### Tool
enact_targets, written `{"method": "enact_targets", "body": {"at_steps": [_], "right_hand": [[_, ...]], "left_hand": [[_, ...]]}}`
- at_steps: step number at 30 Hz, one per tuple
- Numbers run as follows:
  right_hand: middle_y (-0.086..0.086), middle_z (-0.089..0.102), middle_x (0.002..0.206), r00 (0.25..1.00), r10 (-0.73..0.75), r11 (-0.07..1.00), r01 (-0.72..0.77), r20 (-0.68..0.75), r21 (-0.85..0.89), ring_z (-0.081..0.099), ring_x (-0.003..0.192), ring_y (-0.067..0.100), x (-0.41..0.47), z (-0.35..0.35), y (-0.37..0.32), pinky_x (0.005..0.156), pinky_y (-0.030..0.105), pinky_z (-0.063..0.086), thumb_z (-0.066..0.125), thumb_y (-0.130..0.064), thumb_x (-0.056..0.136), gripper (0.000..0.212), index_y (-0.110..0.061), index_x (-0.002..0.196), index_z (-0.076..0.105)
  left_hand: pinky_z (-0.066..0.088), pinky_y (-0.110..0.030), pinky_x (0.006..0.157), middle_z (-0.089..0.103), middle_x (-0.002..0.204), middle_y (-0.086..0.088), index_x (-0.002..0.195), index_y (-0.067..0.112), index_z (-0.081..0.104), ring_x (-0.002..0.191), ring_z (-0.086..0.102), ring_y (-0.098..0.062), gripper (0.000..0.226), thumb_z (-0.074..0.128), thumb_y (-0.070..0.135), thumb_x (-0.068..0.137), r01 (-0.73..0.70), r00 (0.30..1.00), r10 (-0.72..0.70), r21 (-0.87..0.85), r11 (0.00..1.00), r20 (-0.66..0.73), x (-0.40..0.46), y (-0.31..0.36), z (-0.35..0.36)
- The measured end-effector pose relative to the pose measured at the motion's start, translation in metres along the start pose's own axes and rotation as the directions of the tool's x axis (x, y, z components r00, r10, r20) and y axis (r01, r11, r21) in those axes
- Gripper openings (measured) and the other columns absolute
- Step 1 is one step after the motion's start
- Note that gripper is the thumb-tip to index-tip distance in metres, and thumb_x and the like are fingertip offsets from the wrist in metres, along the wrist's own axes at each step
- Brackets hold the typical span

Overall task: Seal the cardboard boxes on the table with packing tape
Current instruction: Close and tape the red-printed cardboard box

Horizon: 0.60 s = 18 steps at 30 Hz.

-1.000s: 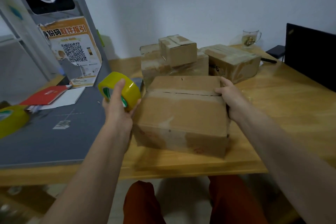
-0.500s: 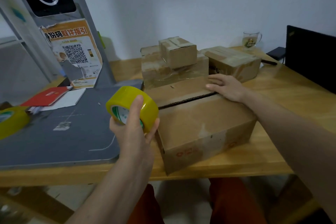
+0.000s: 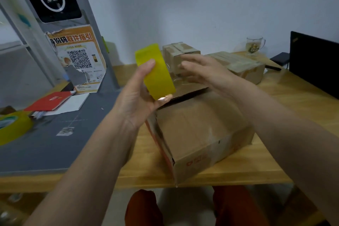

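The left hand [image 3: 135,101] holds the tape roll [image 3: 156,71] up on edge above the near box [image 3: 200,130], thumb across the roll's outer face and the other fingers mostly hidden behind it. The right hand [image 3: 203,71] hovers just beside the roll with its fingers loose and spread, gripping nothing; it is blurred, and whether a fingertip touches the tape cannot be told.

The roll is a broad yellow band, glossy and smooth, so it will likely be light and a little slick. It looks safest held through the core or across its width, as now, leaving the free end for the other hand to pick at. That end does not show here.

The box sits skewed at the front edge of the wooden tabletop [image 3: 293,101], its top flaps parted along a dark seam [image 3: 185,95]. The cardboard is brown, matte and scuffed, with worn patches. It looks stiff on the panels but likely to give at the flaps, so pressing them flat beside the seam should help the tape lie well.

Behind it are more boxes [image 3: 181,51], already taped and partly hidden by the hands. A second roll [image 3: 12,126] lies far left on a grey mat [image 3: 45,143], and a glass mug [image 3: 255,46] stands at the back right.
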State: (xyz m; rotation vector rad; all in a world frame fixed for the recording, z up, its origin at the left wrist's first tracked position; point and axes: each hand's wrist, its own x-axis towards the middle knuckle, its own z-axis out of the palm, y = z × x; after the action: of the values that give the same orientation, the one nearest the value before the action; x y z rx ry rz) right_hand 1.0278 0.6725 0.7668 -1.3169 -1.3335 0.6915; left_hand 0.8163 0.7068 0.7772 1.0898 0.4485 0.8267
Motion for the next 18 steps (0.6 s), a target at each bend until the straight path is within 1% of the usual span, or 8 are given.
{"method": "enact_targets", "body": {"at_steps": [2, 5, 7, 9, 11, 13, 16, 18], "right_hand": [[0.002, 0.068, 0.117, 0.998, 0.048, 0.982, -0.057, 0.049, 0.179, 0.068, 0.103, 0.019, 0.006, 0.009, -0.01, 0.087, 0.036, 0.056, 0.079, -0.042, 0.069, 0.062, -0.023, 0.124, 0.058], [0.012, 0.071, 0.103, 0.995, 0.067, 0.98, -0.052, -0.068, 0.194, 0.068, 0.098, 0.031, 0.017, 0.019, -0.013, 0.089, 0.047, 0.055, 0.076, -0.012, 0.078, 0.034, -0.007, 0.109, 0.063], [0.014, 0.069, 0.095, 0.972, 0.073, 0.968, -0.015, -0.222, 0.252, 0.066, 0.096, 0.033, 0.022, 0.021, -0.012, 0.094, 0.052, 0.051, 0.068, 0.001, 0.082, 0.015, -0.005, 0.096, 0.065], [0.013, 0.07, 0.085, 0.935, 0.085, 0.952, 0.026, -0.344, 0.304, 0.065, 0.093, 0.033, 0.027, 0.019, -0.013, 0.094, 0.052, 0.05, 0.06, 0.009, 0.084, 0.014, -0.004, 0.086, 0.066], [0.012, 0.073, 0.087, 0.913, 0.07, 0.956, 0.054, -0.402, 0.29, 0.066, 0.097, 0.035, 0.03, 0.018, -0.012, 0.096, 0.052, 0.048, 0.056, 0.011, 0.085, 0.014, 0.005, 0.085, 0.068], [0.009, 0.072, 0.085, 0.901, 0.071, 0.953, 0.066, -0.429, 0.296, 0.068, 0.095, 0.031, 0.03, 0.018, -0.011, 0.099, 0.052, 0.047, 0.053, 0.012, 0.086, 0.029, -0.005, 0.071, 0.072], [0.0, 0.072, 0.065, 0.903, 0.068, 0.944, 0.08, -0.424, 0.32, 0.07, 0.073, 0.018, 0.031, 0.019, -0.011, 0.096, 0.052, 0.049, 0.052, 0.011, 0.087, 0.051, -0.02, 0.052, 0.072], [-0.002, 0.072, 0.066, 0.891, 0.065, 0.947, 0.087, -0.45, 0.309, 0.069, 0.079, 0.022, 0.033, 0.018, -0.011, 0.096, 0.054, 0.049, 0.054, 0.01, 0.087, 0.046, -0.018, 0.055, 0.072]], "left_hand": [[0.057, -0.032, 0.063, 0.075, 0.098, 0.001, 0.092, 0.029, 0.079, 0.09, 0.071, -0.02, 0.02, 0.064, 0.039, 0.083, -0.004, 0.993, -0.008, 0.097, 0.995, 0.121, 0.011, 0.005, 0.004], [0.055, -0.028, 0.053, 0.075, 0.092, -0.002, 0.09, 0.027, 0.079, 0.076, 0.072, -0.019, 0.024, 0.076, 0.044, 0.074, 0.072, 0.97, -0.102, 0.14, 0.988, 0.222, 0.022, 0.011, 0.009], [0.053, -0.027, 0.055, 0.071, 0.102, -0.006, 0.108, 0.023, 0.069, 0.081, 0.07, -0.022, 0.065, 0.094, 0.045, 0.053, 0.133, 0.964, -0.146, 0.074, 0.988, 0.223, 0.03, 0.008, 0.009], [0.056, -0.031, 0.061, 0.066, 0.113, -0.01, 0.121, 0.019, 0.062, 0.092, 0.068, -0.029, 0.08, 0.089, 0.047, 0.052, 0.185, 0.977, -0.176, -0.07, 0.98, 0.123, 0.037, 0.002, 0.005], [0.059, -0.032, 0.064, 0.062, 0.112, -0.015, 0.125, 0.009, 0.056, 0.091, 0.067, -0.032, 0.075, 0.082, 0.04, 0.062, 0.263, 0.964, -0.262, -0.22, 0.939, 0.033, 0.041, -0.003, -0.003], [0.062, -0.034, 0.066, 0.066, 0.103, -0.021, 0.121, -0.004, 0.054, 0.082, 0.071, -0.031, 0.067, 0.079, 0.029, 0.067, 0.371, 0.925, -0.379, -0.324, 0.87, 0.043, 0.043, -0.005, -0.011], [0.062, -0.042, 0.074, 0.07, 0.093, -0.02, 0.102, -0.006, 0.063, 0.077, 0.073, -0.029, 0.039, 0.074, 0.016, 0.072, 0.411, 0.911, -0.4, -0.299, 0.861, 0.1, 0.047, -0.008, -0.018], [0.06, -0.046, 0.078, 0.071, 0.09, -0.017, 0.09, -0.003, 0.069, 0.076, 0.074, -0.027, 0.022, 0.071, 0.01, 0.072, 0.389, 0.921, -0.375, -0.266, 0.882, 0.103, 0.049, -0.01, -0.018]]}}
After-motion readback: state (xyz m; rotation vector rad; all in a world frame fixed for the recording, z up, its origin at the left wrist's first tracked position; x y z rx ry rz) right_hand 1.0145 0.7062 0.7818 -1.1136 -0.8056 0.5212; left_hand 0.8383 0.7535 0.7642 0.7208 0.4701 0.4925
